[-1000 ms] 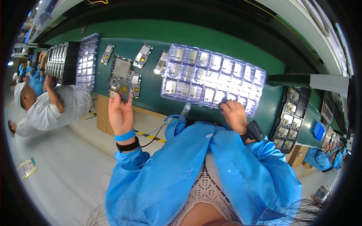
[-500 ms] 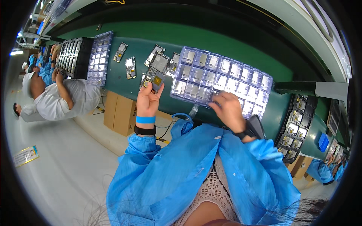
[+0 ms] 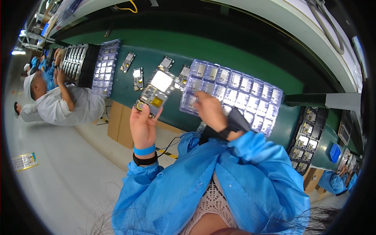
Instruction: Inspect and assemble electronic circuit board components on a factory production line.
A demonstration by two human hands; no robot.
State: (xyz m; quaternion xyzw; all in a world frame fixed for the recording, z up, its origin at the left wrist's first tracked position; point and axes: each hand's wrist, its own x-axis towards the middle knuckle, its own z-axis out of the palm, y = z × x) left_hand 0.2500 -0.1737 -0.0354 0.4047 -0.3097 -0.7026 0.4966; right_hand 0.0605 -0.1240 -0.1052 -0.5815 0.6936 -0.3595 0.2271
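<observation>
My left hand (image 3: 143, 125) is raised at about seven o'clock from the middle of the view, fingers and thumb closed around the lower end of a circuit board (image 3: 156, 93), which tilts up toward one o'clock. The board carries a bright reflective patch near its top, a yellow square lower down and a small gold ring at its lower left corner; glare washes out the finer parts, so I cannot make out the components.

My right hand (image 3: 209, 109) sits at about four o'clock from the board, resting on the near edge of a clear plastic tray (image 3: 239, 92) with many small compartments. Its fingertips curl under or into the tray and are hidden from me, so I cannot tell whether they pinch anything. A dark strap at that wrist covers part of the tray's near edge. The two hands are apart, with the board between them and slightly higher.

The tray lies on a green conveyor belt (image 3: 235, 51). At eleven o'clock from the board a few loose boards (image 3: 138, 77) lie on the belt, too small to read in detail. Farther out toward ten o'clock stands a second clear tray (image 3: 105, 67) beside a black tray (image 3: 76, 62). A co-worker (image 3: 58, 103) in white at nine o'clock reaches toward it, partly cut off by the dark rim. At four o'clock another black tray (image 3: 307, 137) is half hidden behind my sleeve.
</observation>
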